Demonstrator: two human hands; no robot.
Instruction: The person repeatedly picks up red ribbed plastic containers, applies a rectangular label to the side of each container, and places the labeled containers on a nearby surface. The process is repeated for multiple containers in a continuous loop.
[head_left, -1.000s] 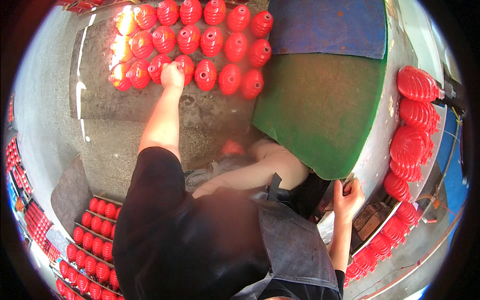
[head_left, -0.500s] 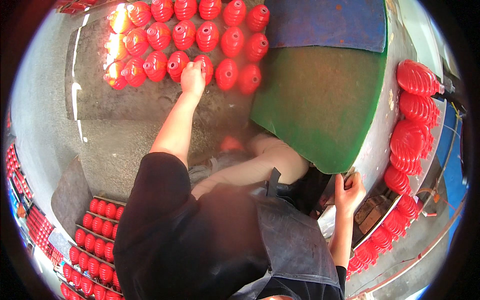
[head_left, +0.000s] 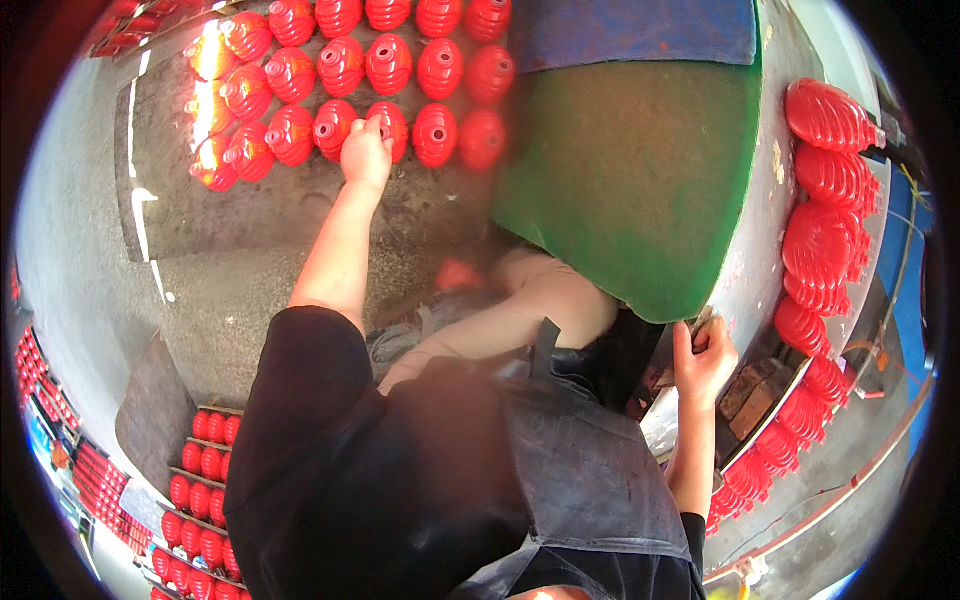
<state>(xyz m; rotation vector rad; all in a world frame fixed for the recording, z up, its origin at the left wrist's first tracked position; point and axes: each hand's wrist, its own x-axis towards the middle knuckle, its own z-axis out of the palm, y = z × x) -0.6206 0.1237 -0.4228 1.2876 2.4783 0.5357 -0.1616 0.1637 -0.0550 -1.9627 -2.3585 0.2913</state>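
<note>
Rows of glossy red ribbed plastic lantern shells (head_left: 435, 137), each with a small neck hole, stand on a dark board (head_left: 240, 215) ahead and to the left. My left hand (head_left: 366, 160) is at the nearest row, its fingers closed at the neck of one red lantern shell (head_left: 394, 128) and partly covering it. Down at the right, my right hand (head_left: 706, 358) rests by the near corner of a green mat (head_left: 630, 190). Its fingers are curled and the thumb is raised against the edge; what they hold, if anything, is hidden.
A blue sheet (head_left: 640, 35) lies beyond the green mat. More red ribbed pieces (head_left: 827, 235) line a ledge along the right side, near some bricks (head_left: 750, 395). Racks of red shells (head_left: 205, 500) stand at lower left. My bare leg (head_left: 480, 335) extends beneath the mat's near edge.
The whole view has shifted slightly, carrying the shells up and left in the picture. My left hand stays at the same shell, and my right hand stays by the mat's corner.
</note>
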